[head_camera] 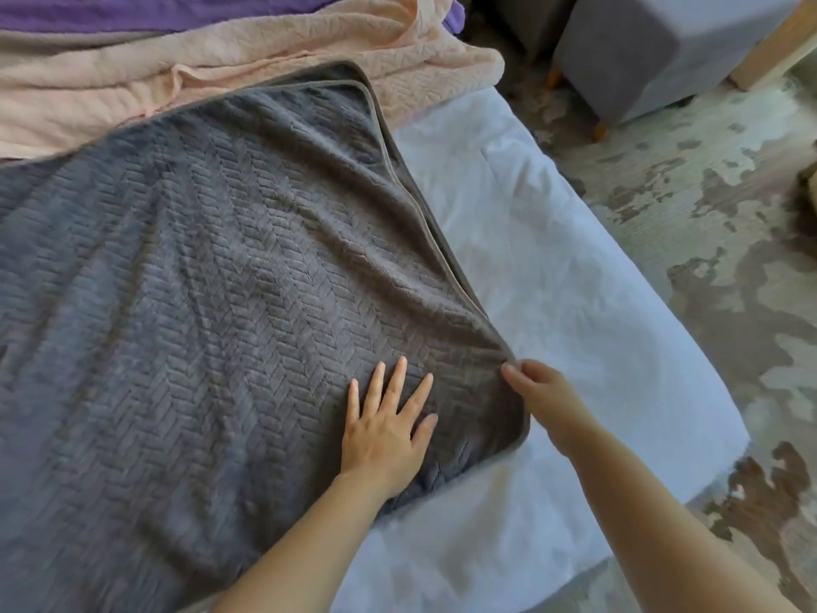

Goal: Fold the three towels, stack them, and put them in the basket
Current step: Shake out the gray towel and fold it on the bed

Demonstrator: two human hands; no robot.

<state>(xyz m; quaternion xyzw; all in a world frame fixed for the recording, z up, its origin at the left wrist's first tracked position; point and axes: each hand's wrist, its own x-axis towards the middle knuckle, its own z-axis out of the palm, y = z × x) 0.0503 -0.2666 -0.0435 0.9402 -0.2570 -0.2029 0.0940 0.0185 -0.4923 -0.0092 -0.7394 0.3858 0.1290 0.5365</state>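
Observation:
A large grey towel (212, 267) with a zigzag weave lies doubled over on the white-covered bed (552, 276), its two hemmed edges lined up along the right side. My left hand (387, 426) presses flat on the towel near its right front corner, fingers spread. My right hand (541, 391) pinches the towel's right edge just beside that corner. Behind the grey towel a peach towel (185, 77) lies crumpled, and a purple towel (132, 11) lies at the far back. No basket is in view.
A grey upholstered stool (654, 50) on wooden legs stands on the floor at the upper right. A patterned beige and brown rug (729, 241) covers the floor to the right of the bed's edge.

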